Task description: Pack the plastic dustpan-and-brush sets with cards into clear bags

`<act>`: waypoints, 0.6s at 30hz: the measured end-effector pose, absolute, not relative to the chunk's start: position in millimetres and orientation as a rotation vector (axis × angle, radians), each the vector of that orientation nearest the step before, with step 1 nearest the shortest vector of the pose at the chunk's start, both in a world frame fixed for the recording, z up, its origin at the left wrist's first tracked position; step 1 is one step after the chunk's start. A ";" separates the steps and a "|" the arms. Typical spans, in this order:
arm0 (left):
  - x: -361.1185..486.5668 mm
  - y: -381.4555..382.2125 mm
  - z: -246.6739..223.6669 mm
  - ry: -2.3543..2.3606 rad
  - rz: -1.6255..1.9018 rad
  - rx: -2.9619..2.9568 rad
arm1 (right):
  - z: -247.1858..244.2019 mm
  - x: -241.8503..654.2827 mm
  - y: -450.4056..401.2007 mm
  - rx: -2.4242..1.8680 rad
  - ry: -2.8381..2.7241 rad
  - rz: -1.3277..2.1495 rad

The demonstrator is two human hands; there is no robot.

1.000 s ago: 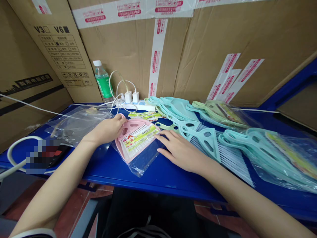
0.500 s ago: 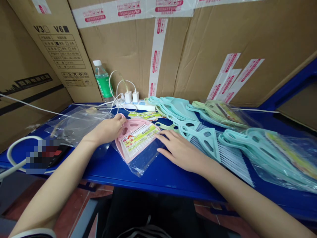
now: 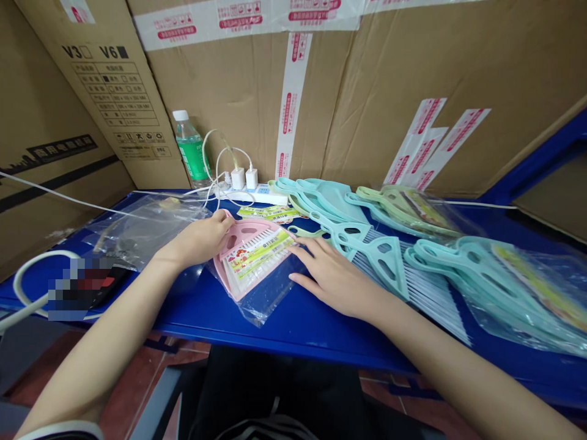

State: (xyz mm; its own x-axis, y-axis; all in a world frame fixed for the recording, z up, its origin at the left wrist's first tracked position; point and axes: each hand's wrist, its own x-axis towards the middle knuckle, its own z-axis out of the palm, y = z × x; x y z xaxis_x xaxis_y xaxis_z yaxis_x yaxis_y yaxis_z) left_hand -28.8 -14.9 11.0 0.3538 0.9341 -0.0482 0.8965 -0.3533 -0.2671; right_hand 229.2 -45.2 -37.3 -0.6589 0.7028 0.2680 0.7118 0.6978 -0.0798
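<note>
My left hand (image 3: 202,239) grips the pink dustpan (image 3: 228,276); my right hand (image 3: 334,281), apart, lies flat on its clear plastic bag (image 3: 268,299) (fingers spread).

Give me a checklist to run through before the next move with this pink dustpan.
1. Pink plastic dustpan lying on the clear plastic bag: ok.
2. Left hand on the dustpan's upper edge: ok.
3. Right hand flat at the dustpan's right corner: ok; whether its fingers touch the dustpan: cannot tell.
4. Printed yellow-green label card lying on the dustpan: ok.
5. Dustpan fully inside the bag: cannot tell through the film.
6. Teal plastic broom head clear of the dustpan: ok.
</note>
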 end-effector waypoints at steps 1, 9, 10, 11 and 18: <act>-29.1 -14.7 10.7 -1.654 0.278 -2.418 | -37.7 229.1 -45.2 -1.122 -2.625 -0.040; -27.5 -14.6 10.8 -1.673 0.310 -2.410 | -38.0 228.0 -45.7 -1.159 -2.636 -0.026; -27.6 -14.5 10.7 -1.670 0.307 -2.409 | -37.8 228.0 -45.5 -1.154 -2.641 -0.024; -27.9 -14.4 10.4 -1.666 0.297 -2.408 | -37.9 228.2 -45.2 -1.146 -2.642 -0.023; -29.7 -13.6 8.5 -1.654 0.267 -2.420 | -43.8 229.3 -41.4 -1.116 -2.649 -0.029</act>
